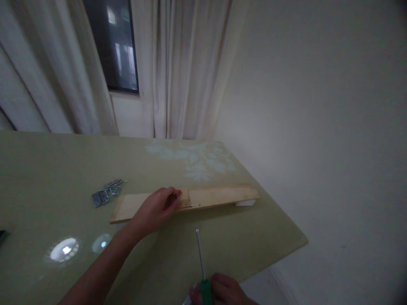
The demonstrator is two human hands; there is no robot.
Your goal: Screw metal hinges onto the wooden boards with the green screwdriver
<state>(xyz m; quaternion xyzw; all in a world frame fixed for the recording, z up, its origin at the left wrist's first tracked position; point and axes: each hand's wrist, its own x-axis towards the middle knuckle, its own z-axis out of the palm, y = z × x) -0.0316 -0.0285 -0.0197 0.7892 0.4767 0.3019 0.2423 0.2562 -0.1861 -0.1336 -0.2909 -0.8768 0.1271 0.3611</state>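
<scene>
the two hands are apart from each other, each closed on something of its own. the left hand (160, 205) reaches over a long wooden board (222, 193), its thumb and fingertips pinched together on a small metal piece (178, 197) at the board's middle; whether it is a screw is too small to tell. the board lies flat across the desk (152, 262), its left end nearer the person and its right end close to the desk's right edge. a few small dark holes or marks (190, 206) show along its near side, just right of the left hand, and a white block (245, 203) sits under its right end. the right hand (224, 290), low in the view, is wrapped around the green handle of a screwdriver (201, 256); the metal shaft points away from the person, its tip short of the board and not touching it. left of the board, just beyond its end, metal hinges and other hardware (106, 193) lie in a loose cluster. a pale leafy pattern (200, 159) shows on the far part of the desk, and a dark object (3, 235) is cut off at the left border. behind are light curtains (187, 67), a dark window (116, 46) and a plain wall (318, 118).
</scene>
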